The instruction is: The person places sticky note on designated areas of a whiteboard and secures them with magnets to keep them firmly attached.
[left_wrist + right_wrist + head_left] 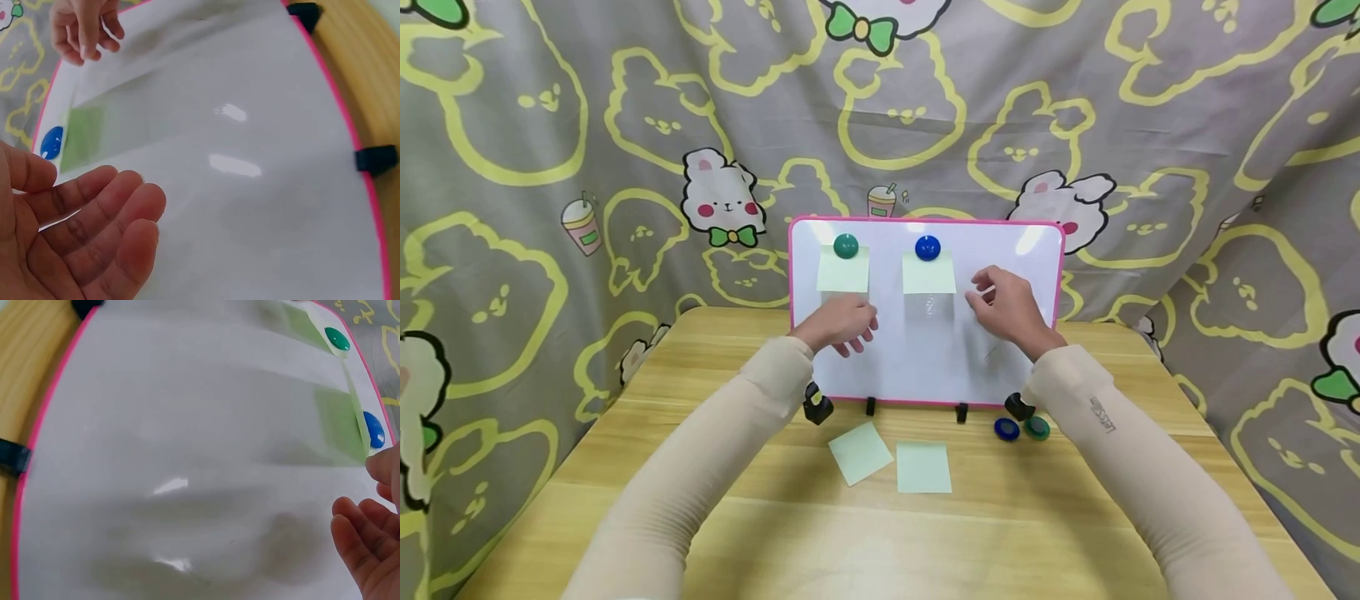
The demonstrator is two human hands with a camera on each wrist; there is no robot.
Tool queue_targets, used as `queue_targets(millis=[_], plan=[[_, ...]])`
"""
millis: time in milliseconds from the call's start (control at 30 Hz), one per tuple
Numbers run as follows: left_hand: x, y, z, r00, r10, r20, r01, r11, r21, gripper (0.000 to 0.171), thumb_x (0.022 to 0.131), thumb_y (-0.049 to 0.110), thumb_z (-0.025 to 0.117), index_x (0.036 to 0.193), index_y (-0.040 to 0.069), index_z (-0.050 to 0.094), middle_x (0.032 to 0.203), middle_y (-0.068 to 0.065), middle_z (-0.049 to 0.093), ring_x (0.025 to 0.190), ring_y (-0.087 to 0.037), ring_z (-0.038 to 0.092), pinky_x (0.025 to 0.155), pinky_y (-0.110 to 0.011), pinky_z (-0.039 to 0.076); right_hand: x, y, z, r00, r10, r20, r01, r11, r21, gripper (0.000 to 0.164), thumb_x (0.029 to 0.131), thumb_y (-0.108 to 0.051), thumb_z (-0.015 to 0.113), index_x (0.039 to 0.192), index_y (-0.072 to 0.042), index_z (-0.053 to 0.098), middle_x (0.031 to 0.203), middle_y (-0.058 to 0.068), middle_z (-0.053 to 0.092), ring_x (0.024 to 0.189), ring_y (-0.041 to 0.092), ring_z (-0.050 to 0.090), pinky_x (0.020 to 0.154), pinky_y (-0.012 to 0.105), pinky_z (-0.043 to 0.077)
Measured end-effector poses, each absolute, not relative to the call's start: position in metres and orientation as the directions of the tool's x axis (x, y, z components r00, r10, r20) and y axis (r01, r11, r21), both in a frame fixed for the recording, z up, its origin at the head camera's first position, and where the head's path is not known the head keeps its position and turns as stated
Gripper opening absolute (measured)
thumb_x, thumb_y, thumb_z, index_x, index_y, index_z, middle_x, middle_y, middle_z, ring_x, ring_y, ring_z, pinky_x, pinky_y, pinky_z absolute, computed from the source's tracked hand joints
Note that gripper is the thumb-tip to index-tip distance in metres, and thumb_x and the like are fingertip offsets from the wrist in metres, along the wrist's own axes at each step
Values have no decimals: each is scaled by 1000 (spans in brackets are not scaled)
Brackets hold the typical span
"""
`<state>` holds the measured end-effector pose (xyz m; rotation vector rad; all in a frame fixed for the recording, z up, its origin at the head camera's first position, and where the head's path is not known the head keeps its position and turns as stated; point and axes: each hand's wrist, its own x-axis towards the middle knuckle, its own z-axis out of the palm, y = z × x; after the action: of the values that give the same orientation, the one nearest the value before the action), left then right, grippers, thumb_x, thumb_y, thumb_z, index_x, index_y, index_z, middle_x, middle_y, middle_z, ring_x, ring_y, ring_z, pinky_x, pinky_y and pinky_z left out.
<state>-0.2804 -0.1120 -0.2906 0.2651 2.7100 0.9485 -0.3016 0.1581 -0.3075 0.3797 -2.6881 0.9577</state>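
Observation:
A pink-edged whiteboard [887, 358] stands on the table. A green round magnet [846, 247] holds one pale green sticky note [842, 275] near its top left, and a blue round magnet [928, 247] holds another sticky note [928, 275] to the right. My left hand [844, 321] hovers before the board, just below the left note, fingers loosely bent with nothing between them. To the right of the blue-magnet note, my right hand [1006, 307] is raised before the board, its fingers relaxed and holding nothing. In the right wrist view its fingertips [350, 525] show near the blue magnet [374, 430].
Two loose sticky notes [861, 453] lie on the wooden table [760, 533] in front of the board. A blue magnet [1007, 429] and a green magnet [1037, 427] lie at the right, by the board's black feet [962, 412]. A patterned curtain [775, 100] hangs behind.

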Motion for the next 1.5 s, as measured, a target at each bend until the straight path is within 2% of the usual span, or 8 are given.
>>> queue_targets(millis=[567, 833, 1033, 1133, 1367, 1500], plan=[[-259, -151, -329, -943, 230, -241, 33, 785, 619, 41, 103, 30, 36, 110, 1, 64, 98, -13, 65, 75, -24, 64, 59, -34, 54, -283, 187, -351, -907, -178, 381, -376, 748, -547, 23, 93, -18, 65, 107, -1, 59, 100, 15, 63, 87, 30, 64, 77, 46, 54], [-252, -164, -342, -939, 228, -257, 24, 790, 613, 41, 103, 32, 38, 115, 2, 63, 99, -14, 64, 77, -24, 63, 65, -39, 55, -275, 197, -370, -909, -199, 366, -380, 757, -532, 21, 93, -17, 65, 105, 0, 60, 98, 15, 64, 84, 29, 64, 76, 46, 54], [-244, -167, -352, -941, 245, -233, 59, 798, 600, 40, 103, 28, 39, 115, -1, 63, 90, -13, 64, 75, -30, 61, 55, -34, 53, -271, 201, -384, -919, -219, 326, -370, 765, -527, 20, 92, -16, 66, 104, -1, 60, 96, 13, 64, 83, 28, 64, 76, 45, 54], [-241, -169, -359, -939, 246, -240, 60, 805, 591, 39, 103, 28, 39, 116, -1, 62, 84, -14, 62, 72, -28, 61, 52, -34, 53, -268, 203, -391, -924, -230, 305, -364, 771, -523, 19, 92, -16, 67, 103, -2, 61, 95, 12, 64, 82, 27, 64, 78, 45, 54], [-239, -171, -371, -937, 235, -259, 38, 805, 592, 40, 103, 27, 43, 127, -2, 57, 105, -14, 62, 69, -22, 62, 52, -34, 54, -261, 208, -404, -923, -254, 290, -373, 777, -508, 18, 92, -16, 67, 102, -2, 61, 93, 10, 64, 82, 25, 63, 77, 44, 54], [-237, -171, -374, -935, 232, -268, 27, 800, 599, 38, 102, 25, 43, 123, -2, 59, 101, -15, 63, 70, -23, 62, 52, -34, 54, -257, 210, -408, -934, -255, 251, -352, 777, -521, 19, 92, -17, 67, 104, -2, 61, 96, 11, 64, 84, 25, 63, 78, 44, 54]])
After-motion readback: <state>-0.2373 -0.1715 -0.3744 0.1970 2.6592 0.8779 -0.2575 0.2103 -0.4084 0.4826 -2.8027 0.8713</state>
